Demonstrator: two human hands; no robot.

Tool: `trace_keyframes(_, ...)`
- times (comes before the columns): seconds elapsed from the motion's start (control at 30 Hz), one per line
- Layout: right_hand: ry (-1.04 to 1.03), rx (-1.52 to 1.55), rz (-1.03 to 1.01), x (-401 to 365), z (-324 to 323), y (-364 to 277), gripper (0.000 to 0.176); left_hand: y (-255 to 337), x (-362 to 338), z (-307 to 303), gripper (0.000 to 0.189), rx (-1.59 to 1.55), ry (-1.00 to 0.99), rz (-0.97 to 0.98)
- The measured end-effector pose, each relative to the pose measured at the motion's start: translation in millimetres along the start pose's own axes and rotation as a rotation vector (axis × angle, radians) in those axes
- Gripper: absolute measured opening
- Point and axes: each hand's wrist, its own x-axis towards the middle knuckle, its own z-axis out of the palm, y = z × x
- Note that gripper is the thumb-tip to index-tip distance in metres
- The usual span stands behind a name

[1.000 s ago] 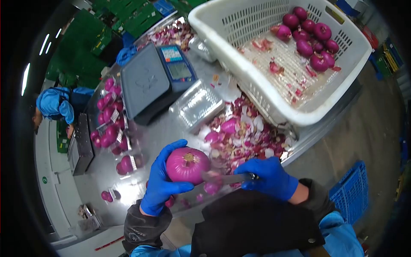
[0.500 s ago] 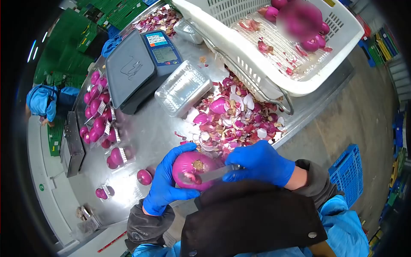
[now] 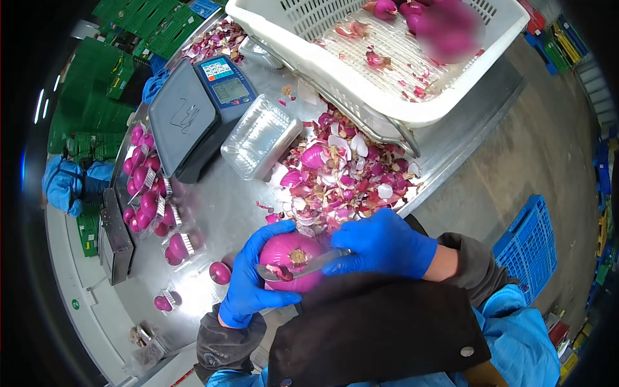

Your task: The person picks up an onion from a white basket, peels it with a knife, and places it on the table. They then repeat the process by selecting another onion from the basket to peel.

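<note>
We see the left hand [image 3: 248, 284] at the left side of the onion [image 3: 274, 244]. Its fingers are curved wide around the onion and hold it, some above and some below. The onion is round, purple and shiny, with a rough brown patch near its middle. It is in front of the black apron [image 3: 380, 329], close to the near edge of the surface. The knife [image 3: 308, 267] has a thin grey blade, and a dark red scrap [image 3: 281, 273] lies near its tip. At the right, the right hand [image 3: 387, 245] has its fingers closed on the knife's handle, which they mostly hide.

The surface [image 3: 213, 213] is of shiny metal. From left to right it carries packed onions [image 3: 148, 204], a scale [image 3: 184, 119], a clear tray [image 3: 261, 137], a heap of peelings [image 3: 342, 168] and a white basket [image 3: 412, 109]. In the room we see a person [image 3: 62, 186] in blue at the left, green crates [image 3: 155, 29] behind, and a blue crate [image 3: 525, 248] on the floor at the right.

The brown patch faces up towards us; we cannot tell the onion's long axis. The knife's long axis runs across the onion, its tip pointing left and slightly towards us.
</note>
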Motion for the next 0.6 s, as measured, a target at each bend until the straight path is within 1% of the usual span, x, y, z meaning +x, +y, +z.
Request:
trace_keyframes(0.1,0.016,-0.039,-0.036,-2,-4,-3,0.041,-5,-2,-3,0.099,0.003,-0.064,-0.015)
trace_keyframes(0.17,0.012,-0.023,-0.015,-4,-3,0,0.039,-1,-3,0,0.098,-0.147,-0.111,-0.061)
trace_keyframes(0.23,0.008,-0.01,-0.001,-9,-1,4,0.038,-14,1,0,0.098,-0.135,-0.102,-0.066)
trace_keyframes(0.27,0.028,-0.025,0.022,-15,2,7,0.034,-21,2,-1,0.099,-0.121,-0.096,-0.069)
trace_keyframes(0.33,0.05,-0.04,0.044,-29,4,26,0.031,-22,-5,-2,0.1,-0.148,-0.06,-0.082)
trace_keyframes(0.37,0.071,0.1,0.313,-39,2,46,0.029,-16,-11,-4,0.1,-0.2,-0.04,-0.077)
trace_keyframes(0.4,0.083,0.238,0.574,-38,-4,52,0.028,-13,-14,-4,0.1,-0.256,-0.012,-0.066)
trace_keyframes(0.47,0.096,0.267,0.544,-34,7,32,0.028,-15,-12,-4,0.1,-0.222,0.018,-0.034)
trace_keyframes(0.53,0.044,0.289,0.389,-23,11,24,0.028,-16,-2,-3,0.099,-0.236,0.076,0.038)
trace_keyframes(0.57,0.058,0.414,0.4,-25,19,29,0.029,-12,-3,0,0.103,-0.236,0.085,0.04)
trace_keyframes(0.6,0.057,0.421,0.401,-25,20,27,0.029,-12,-4,2,0.103,-0.234,0.089,0.036)
